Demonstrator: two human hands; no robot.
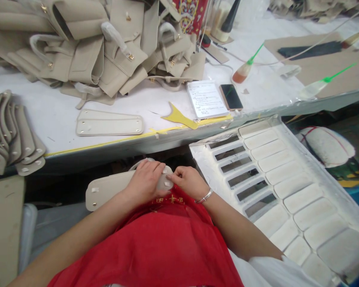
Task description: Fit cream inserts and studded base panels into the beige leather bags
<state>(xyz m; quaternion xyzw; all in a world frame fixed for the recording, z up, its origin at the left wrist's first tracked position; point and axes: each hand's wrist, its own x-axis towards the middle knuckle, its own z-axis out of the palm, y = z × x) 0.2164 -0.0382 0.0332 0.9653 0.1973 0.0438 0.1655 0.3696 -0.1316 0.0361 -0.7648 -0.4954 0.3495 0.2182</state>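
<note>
A long beige bag panel (107, 189) with rounded ends lies across my front, above the red apron. Small white tabs and a gold stud show at its corners. My left hand (146, 179) grips the panel near its right end, fingers over the top edge. A looped strap or handle (140, 162) shows behind that hand. At the right end, my right hand (190, 181) has its fingers curled, with thumb and fingertip at the panel's edge beside the white tabs. The exact pinch is partly hidden. Two similar flat panels (109, 122) lie on the table ahead.
Beige bags (86, 59) are heaped at the back left, near stacked panels (14, 131). A notepad (208, 99), phone (231, 97), yellow piece (179, 115) and glue bottle (242, 73) lie on the table (164, 93). A rack of pale pieces (299, 179) stands at right.
</note>
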